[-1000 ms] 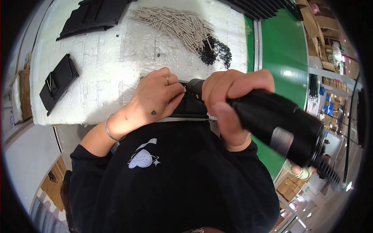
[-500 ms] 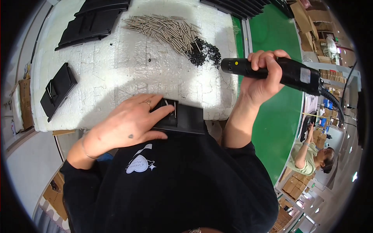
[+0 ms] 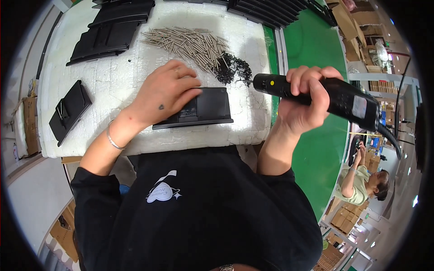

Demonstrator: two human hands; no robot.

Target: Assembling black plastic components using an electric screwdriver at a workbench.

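My left hand (image 3: 165, 92) lies over the left part of a flat black panel (image 3: 214, 106) on the table, its fingers bent at the far edge as if gripping it; that edge is partly hidden. My right hand (image 3: 312, 92) is wrapped round a black electric screwdriver (image 3: 350, 101) with a cord at its rear. The driver's front end points left, beside a heap of small black screws (image 3: 233, 67). Next to these lies a pile of silver metal pins (image 3: 185, 45). Another black panel (image 3: 70, 113), with thin metal pins on it, rests at the left.
Stacked black panels (image 3: 106, 38) lie at the far left, and more (image 3: 271, 13) at the far right. White wrapping (image 3: 122, 101) covers the table. Green floor (image 3: 316, 149) runs along the right side. Farther right, a person (image 3: 357, 180) works near cardboard boxes (image 3: 348, 217).
The panel has moved from the table's near edge, against my body, farther onto the table. My left hand has moved away from me along with it. The screwdriver stays in my right hand.
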